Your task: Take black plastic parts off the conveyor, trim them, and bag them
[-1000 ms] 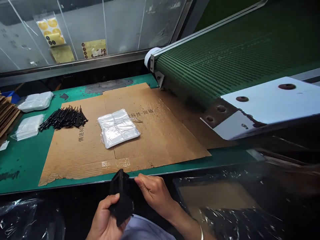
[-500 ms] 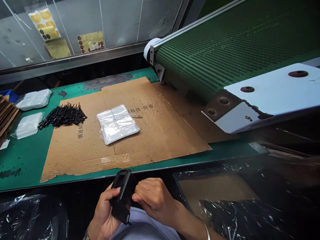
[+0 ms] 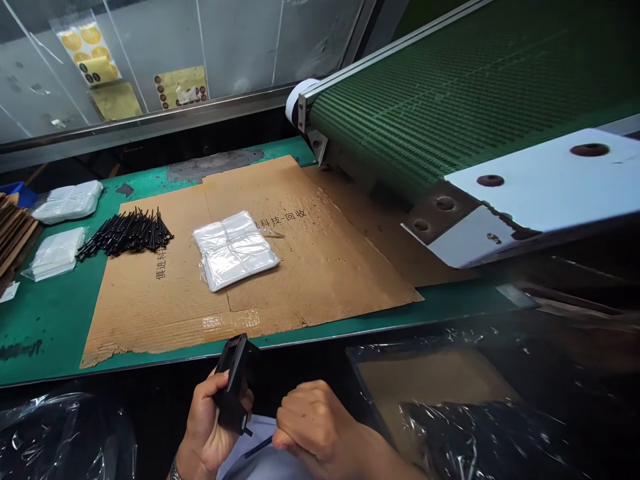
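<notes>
Green work table (image 3: 55, 320) ahead of the fingers, flat cardboard sheet (image 3: 150, 307) laid on it, conveyor (image 3: 400, 120) off to their upper right. Head view, the only one: left hand (image 3: 206, 417) grips a black casing (image 3: 233, 387), thumb pressed on its left side, other fingertips showing on its right, palm side partly hidden. Casing is held up by the table's near edge, long axis steep, upper end pointing away from the body, lower end with a small prong (image 3: 249, 432) toward it. Right hand (image 3: 317, 427) is curled closed, thin dark rod (image 3: 259, 447) sticking out by the thumb; exact finger contact on the rod hidden. Main relation: casing lies left of and a little beyond the right fingers, not touching them; rod slants left and toward the body, tip just below the prong, so it runs across the casing's axis, not in line with it. Left hand is the nearer one to the casing. Beyond the left fingers, tied plastic bag bundle (image 3: 236, 252) on the cardboard; farther left, pile of black rods (image 3: 127, 233).
</notes>
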A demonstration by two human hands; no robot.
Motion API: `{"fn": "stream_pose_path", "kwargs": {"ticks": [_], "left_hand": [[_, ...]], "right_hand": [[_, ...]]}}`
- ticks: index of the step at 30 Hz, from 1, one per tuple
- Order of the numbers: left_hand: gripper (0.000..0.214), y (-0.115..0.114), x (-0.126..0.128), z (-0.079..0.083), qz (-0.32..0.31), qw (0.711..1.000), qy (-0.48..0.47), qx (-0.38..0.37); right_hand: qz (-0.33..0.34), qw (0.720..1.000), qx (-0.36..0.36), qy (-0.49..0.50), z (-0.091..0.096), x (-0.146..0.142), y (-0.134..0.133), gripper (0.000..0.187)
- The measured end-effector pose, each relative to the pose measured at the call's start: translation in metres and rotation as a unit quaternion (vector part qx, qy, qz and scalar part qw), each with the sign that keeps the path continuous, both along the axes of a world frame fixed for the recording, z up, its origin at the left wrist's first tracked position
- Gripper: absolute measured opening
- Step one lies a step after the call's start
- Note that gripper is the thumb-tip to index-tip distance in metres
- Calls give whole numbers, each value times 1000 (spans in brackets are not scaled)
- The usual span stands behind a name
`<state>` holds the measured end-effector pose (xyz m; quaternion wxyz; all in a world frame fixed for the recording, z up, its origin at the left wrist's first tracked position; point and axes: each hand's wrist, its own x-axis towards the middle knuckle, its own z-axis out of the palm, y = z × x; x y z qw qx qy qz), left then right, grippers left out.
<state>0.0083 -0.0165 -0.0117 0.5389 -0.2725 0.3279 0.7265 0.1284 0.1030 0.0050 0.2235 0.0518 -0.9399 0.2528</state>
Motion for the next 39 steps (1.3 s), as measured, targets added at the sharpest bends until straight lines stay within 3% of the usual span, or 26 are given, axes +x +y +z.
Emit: {"fn": "stream_pose_path", "kwargs": {"ticks": [4,11,20,24,28,32,35,39], "left_hand": [[11,0,1,1,2,1000,15,14],[11,2,11,0,23,997,76,3],[31,-4,18,0,5,994,101,46],[36,-7,17,-9,-25,990,130,50],[39,-16,15,-28,-62,974,206,75],[42,-25,7,-45,-96,941,312,84],[39,-28,0,-49,-98,922,366,78],[34,-28,-4,-46,-99,919,375,74]], "right_hand": [[-50,998,-37,23,3,-3,1,58],[-71,997,-39,11,-1,-15,-6,53],[-135,976,-171,-6,-13,-19,0,52],[-158,965,-204,-41,-17,-21,5,50],[-150,956,-239,-83,-22,-23,8,50],[-135,950,-271,-80,-15,-19,8,51],[-116,953,-272,-68,-4,-15,6,50],[-89,958,-264,-62,4,-12,1,50]]}}
